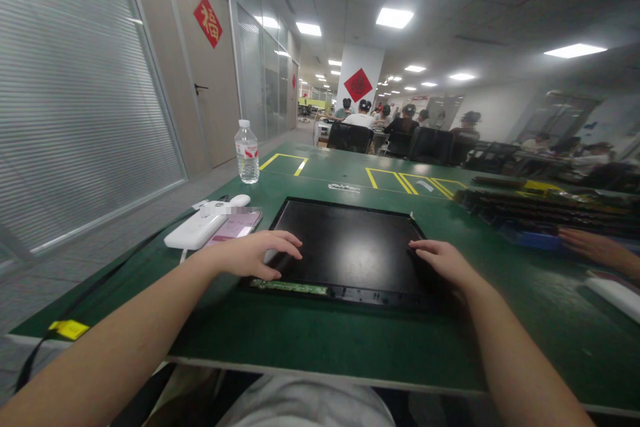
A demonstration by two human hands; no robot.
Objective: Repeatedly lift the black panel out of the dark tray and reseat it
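A black flat display panel (pixel 345 247) lies on the green table (pixel 320 340) right in front of me. Along its near edge runs a green circuit board strip (pixel 289 287). My left hand (pixel 267 253) is at the panel's left side, fingers apart and reaching over its edge, with nothing held. At the right side, my right hand (pixel 443 259) has its fingers stretched out, fingertips at the panel's right edge. Whether either hand presses on the panel I cannot tell.
Left of the panel lie a white device (pixel 196 225) and a phone (pixel 235 227). A water bottle (pixel 247 153) stands behind them. Dark stacked parts (pixel 545 213) and a blue tray (pixel 535 239) sit at right, near another person's hand (pixel 595 245). Yellow tape (pixel 283 155) marks the table.
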